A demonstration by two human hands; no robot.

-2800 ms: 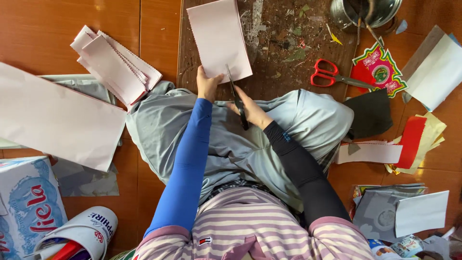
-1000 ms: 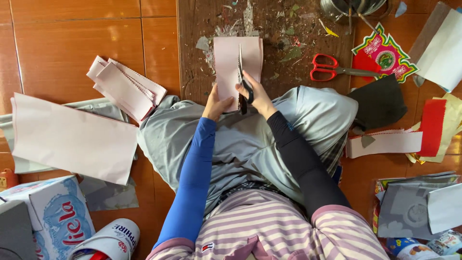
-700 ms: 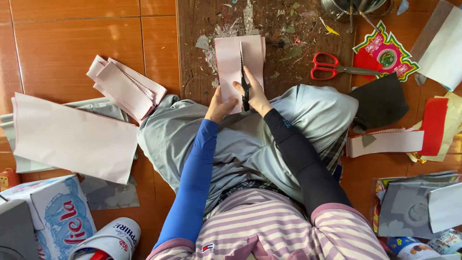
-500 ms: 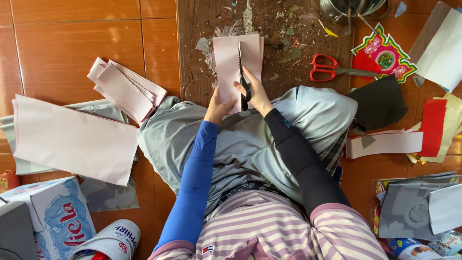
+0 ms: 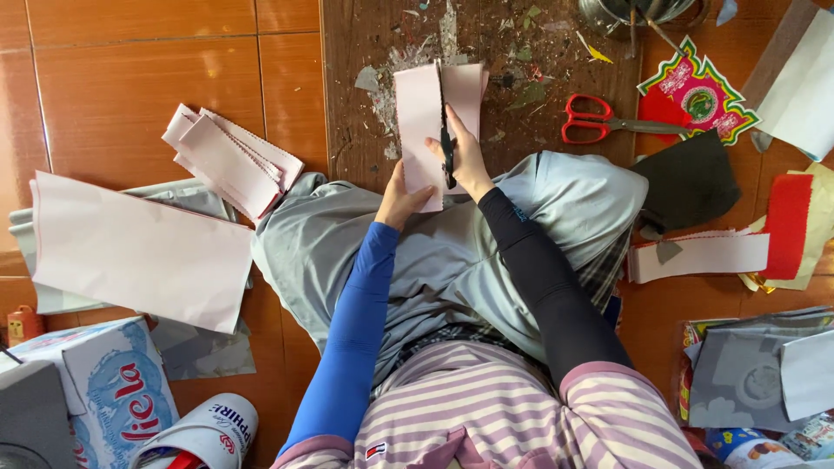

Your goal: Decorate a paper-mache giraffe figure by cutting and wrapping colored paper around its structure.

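Observation:
My left hand (image 5: 401, 201) grips the near end of a stack of pale pink paper sheets (image 5: 419, 122), held over a worn wooden board (image 5: 365, 52). My right hand (image 5: 465, 161) is closed on dark-handled scissors (image 5: 446, 139), whose blades run lengthwise up through the middle of the pink stack. The paper shows a slit, with a narrower strip to the right of the blades. I sit cross-legged with grey cloth over my lap (image 5: 452, 252).
Red-handled scissors (image 5: 599, 122) lie on the board at right, by a colourful printed cutout (image 5: 691, 91). Piles of pink paper (image 5: 230, 161) and a large pink sheet (image 5: 139, 252) lie at left. Black, red and white papers sit right; boxes at bottom left.
The pink stack was turned from a broad sheet to lie lengthwise. The scissors have advanced up the paper away from me, lengthening the cut.

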